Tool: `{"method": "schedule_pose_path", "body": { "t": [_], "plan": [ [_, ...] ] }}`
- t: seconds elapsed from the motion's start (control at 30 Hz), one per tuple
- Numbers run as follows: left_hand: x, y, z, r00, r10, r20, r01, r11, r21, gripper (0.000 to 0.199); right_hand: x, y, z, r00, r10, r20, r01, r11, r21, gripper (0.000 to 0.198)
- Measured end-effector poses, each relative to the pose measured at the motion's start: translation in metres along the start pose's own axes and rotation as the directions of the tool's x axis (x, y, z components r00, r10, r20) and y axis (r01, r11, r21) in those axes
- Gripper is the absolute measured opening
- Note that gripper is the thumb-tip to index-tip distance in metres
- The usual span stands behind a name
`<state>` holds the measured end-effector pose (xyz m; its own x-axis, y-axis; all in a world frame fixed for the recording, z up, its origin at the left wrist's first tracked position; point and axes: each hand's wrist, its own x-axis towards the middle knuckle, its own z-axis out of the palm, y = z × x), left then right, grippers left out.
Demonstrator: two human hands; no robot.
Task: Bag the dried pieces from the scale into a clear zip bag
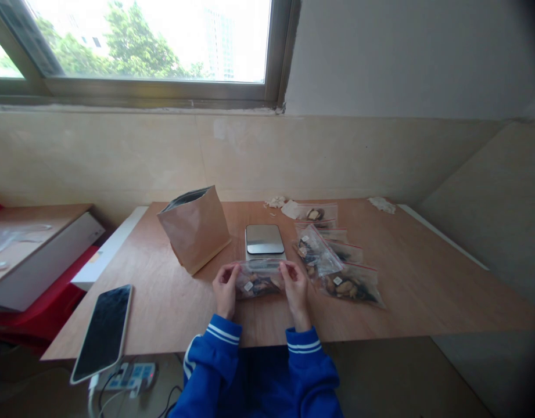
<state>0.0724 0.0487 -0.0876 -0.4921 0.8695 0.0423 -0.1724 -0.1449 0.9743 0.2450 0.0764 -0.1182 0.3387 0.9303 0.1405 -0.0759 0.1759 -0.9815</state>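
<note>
A clear zip bag [259, 283] with dark and brown dried pieces and a small white packet inside is stretched between my two hands, just in front of a kitchen scale [264, 239]. My left hand [226, 288] pinches the bag's upper left corner. At the upper right corner, my right hand [296, 292] pinches it too. Whether the zip is closed I cannot tell. Right of my hands lie several similar filled bags [348, 285], partly overlapping. A brown paper pouch [196, 232] stands upright with its top open, left of the scale.
A tablet [105, 325] lies at the table's front left edge, with cables and a power strip [130, 376] below. Pale flakes [276, 202] and another pale heap [381, 204] lie along the wall side. A second table [36, 244] stands at left.
</note>
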Motion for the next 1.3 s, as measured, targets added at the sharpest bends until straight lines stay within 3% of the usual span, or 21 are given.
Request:
{"method": "schedule_pose_path", "body": {
  "t": [0.2,0.4,0.6,1.13,1.3],
  "plan": [
    [0.0,-0.003,0.0,1.0,-0.003,0.021,0.003,1.0,-0.007,0.029,0.0,0.0,-0.001,1.0,-0.009,-0.012,0.009,1.0,-0.024,0.034],
    [-0.002,-0.002,0.004,0.985,-0.033,0.168,0.037,0.999,-0.022,0.031,-0.002,-0.004,0.002,0.997,0.035,0.075,-0.039,0.998,0.043,0.033],
    [-0.002,0.001,0.004,0.987,0.018,0.157,-0.019,1.0,0.01,0.03,-0.005,-0.012,0.005,0.987,0.03,0.161,-0.034,0.999,0.022,0.03],
    [0.001,-0.008,-0.002,0.99,-0.054,0.133,0.059,0.998,-0.029,0.03,-0.006,-0.016,0.004,0.994,0.017,0.112,-0.02,0.999,0.027,0.027],
    [0.002,-0.01,-0.002,0.988,-0.023,0.151,0.024,1.0,-0.006,0.029,-0.005,-0.012,0.002,0.993,-0.005,0.117,0.002,1.0,0.024,0.024]
  ]
}}
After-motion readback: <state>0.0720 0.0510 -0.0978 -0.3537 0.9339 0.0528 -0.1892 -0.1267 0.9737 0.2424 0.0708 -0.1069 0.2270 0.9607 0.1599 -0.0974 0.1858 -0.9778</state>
